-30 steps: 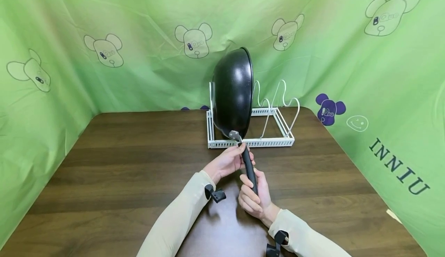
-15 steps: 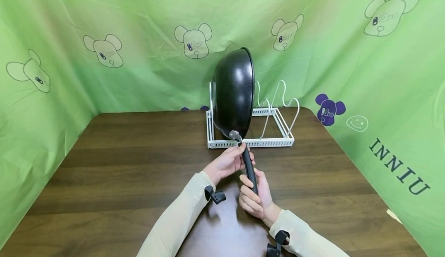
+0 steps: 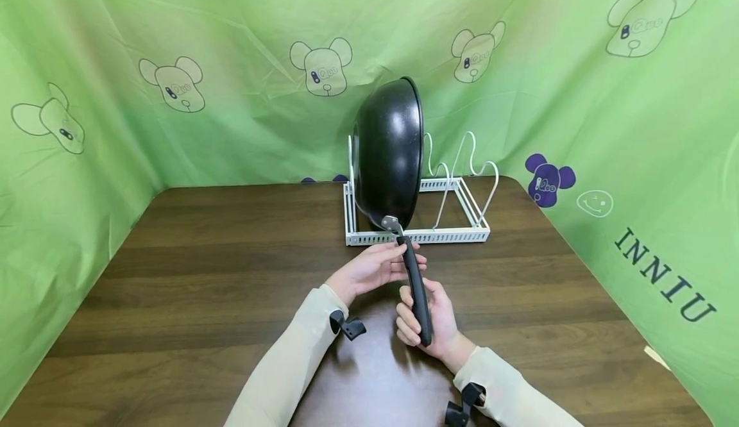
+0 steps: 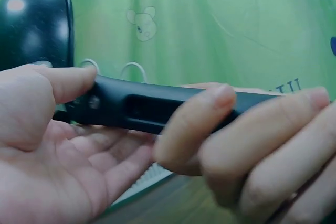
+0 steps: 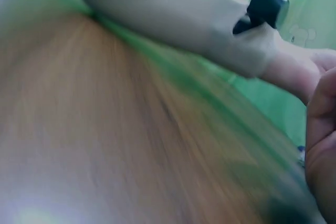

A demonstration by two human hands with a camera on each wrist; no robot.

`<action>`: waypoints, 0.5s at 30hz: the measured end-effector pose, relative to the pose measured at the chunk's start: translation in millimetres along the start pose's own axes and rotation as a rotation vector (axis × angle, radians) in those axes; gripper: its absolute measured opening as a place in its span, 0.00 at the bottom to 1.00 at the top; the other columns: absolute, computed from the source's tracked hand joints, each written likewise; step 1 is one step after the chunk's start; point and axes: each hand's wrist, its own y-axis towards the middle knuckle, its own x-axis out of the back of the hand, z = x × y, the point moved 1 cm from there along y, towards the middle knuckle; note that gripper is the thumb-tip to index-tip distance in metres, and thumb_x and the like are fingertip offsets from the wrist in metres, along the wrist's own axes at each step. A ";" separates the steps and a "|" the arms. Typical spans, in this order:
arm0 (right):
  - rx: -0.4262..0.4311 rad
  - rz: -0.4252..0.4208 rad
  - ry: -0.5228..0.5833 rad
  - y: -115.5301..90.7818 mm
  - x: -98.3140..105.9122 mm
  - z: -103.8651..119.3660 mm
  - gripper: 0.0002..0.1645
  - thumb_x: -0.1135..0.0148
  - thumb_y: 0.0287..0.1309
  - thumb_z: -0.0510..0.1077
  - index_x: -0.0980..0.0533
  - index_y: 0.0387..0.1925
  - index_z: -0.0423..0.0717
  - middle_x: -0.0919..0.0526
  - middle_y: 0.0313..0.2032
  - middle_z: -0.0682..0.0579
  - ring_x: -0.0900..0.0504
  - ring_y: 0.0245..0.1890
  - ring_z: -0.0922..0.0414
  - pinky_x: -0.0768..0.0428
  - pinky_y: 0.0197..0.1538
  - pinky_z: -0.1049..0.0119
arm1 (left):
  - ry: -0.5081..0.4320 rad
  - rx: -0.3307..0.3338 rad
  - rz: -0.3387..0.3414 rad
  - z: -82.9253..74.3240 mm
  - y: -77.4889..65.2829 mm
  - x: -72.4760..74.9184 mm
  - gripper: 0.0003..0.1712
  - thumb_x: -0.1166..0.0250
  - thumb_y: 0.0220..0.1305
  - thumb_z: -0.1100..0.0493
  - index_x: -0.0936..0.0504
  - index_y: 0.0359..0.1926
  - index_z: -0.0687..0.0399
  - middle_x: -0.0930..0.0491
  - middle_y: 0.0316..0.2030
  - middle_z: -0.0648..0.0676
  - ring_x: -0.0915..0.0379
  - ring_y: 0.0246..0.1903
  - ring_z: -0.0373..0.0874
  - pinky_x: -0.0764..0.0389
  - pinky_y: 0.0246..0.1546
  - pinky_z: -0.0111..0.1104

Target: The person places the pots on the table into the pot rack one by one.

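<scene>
A black wok (image 3: 387, 151) stands on its side in the left part of a white wire pan rack (image 3: 450, 237), its handle (image 3: 417, 286) slanting toward me. In the left wrist view, my left thumb touches the near-wok end of the handle (image 4: 118, 98). The other fingers of my left hand (image 3: 372, 270) lie loosely extended behind and below it. My right hand (image 3: 433, 318) is around the handle's free end with loosened fingers, and the handle's tip shows over the palm. Blurred right fingers (image 4: 220, 145) overlap the handle in the left wrist view.
The rack's remaining wire dividers (image 3: 485, 177) rise to the right of the wok. It stands near the back edge of a brown wooden table (image 3: 202, 286). Green printed cloth (image 3: 242, 93) hangs behind and along both sides. Black mounts (image 3: 348, 326) sit on both wrists.
My right fingers have loosened from around the handle, uncovering its end. The left hand has shifted slightly left, its fingers straighter. The wok stays in the rack.
</scene>
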 end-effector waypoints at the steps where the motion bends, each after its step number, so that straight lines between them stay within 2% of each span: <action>1: -0.013 -0.033 -0.054 -1.5 0.6 3.0 0.29 0.77 0.72 0.59 0.32 0.33 0.47 0.39 0.14 0.53 0.33 0.12 0.58 0.40 0.18 0.68 | 0.022 0.005 -0.002 -2.3 -2.4 1.3 0.16 0.58 0.80 0.63 0.27 0.56 0.63 0.17 0.47 0.59 0.19 0.46 0.44 0.24 0.57 0.42; 3: -0.051 -0.108 -0.204 -5.3 2.1 11.6 0.30 0.79 0.74 0.56 0.30 0.34 0.47 0.32 0.15 0.55 0.27 0.15 0.59 0.31 0.21 0.68 | 0.054 0.017 -0.017 -6.9 -7.8 3.7 0.19 0.58 0.80 0.64 0.32 0.62 0.70 0.21 0.55 0.67 0.19 0.47 0.45 0.28 0.61 0.47; 6: -0.125 -0.241 -0.514 -10.7 2.9 30.0 0.30 0.77 0.75 0.50 0.26 0.35 0.45 0.21 0.20 0.56 0.20 0.19 0.60 0.22 0.26 0.67 | 0.097 0.029 -0.018 -13.8 -16.8 6.7 0.25 0.59 0.79 0.64 0.42 0.69 0.75 0.34 0.64 0.75 0.21 0.50 0.48 0.32 0.63 0.50; 9: -0.215 -0.374 -0.819 -13.9 0.0 51.3 0.28 0.68 0.75 0.46 0.23 0.38 0.31 0.16 0.22 0.54 0.19 0.20 0.61 0.20 0.25 0.66 | 0.147 0.025 0.004 -21.4 -27.0 8.8 0.27 0.60 0.79 0.64 0.46 0.71 0.76 0.40 0.67 0.77 0.25 0.57 0.55 0.32 0.64 0.50; 12: -0.282 -0.409 -1.118 -12.6 -6.6 71.1 0.23 0.59 0.74 0.42 0.25 0.38 0.25 0.17 0.20 0.51 0.20 0.17 0.59 0.19 0.22 0.63 | 0.215 0.010 0.026 -31.7 -38.3 10.7 0.28 0.59 0.78 0.63 0.48 0.72 0.75 0.40 0.67 0.77 0.30 0.62 0.62 0.32 0.63 0.51; 13: -0.294 -0.396 -1.207 -11.3 -8.8 76.8 0.22 0.57 0.74 0.42 0.25 0.37 0.25 0.18 0.19 0.50 0.20 0.16 0.58 0.19 0.22 0.62 | 0.248 0.004 0.030 -35.9 -42.1 11.1 0.28 0.58 0.78 0.63 0.48 0.72 0.74 0.40 0.67 0.77 0.31 0.62 0.63 0.32 0.63 0.51; 15: -0.303 -0.368 -1.401 -8.0 -15.0 87.4 0.17 0.53 0.74 0.41 0.24 0.35 0.32 0.20 0.18 0.50 0.21 0.16 0.56 0.20 0.22 0.62 | 0.321 -0.006 0.027 -45.6 -49.9 11.2 0.29 0.56 0.78 0.62 0.47 0.73 0.72 0.39 0.67 0.76 0.30 0.62 0.62 0.31 0.63 0.51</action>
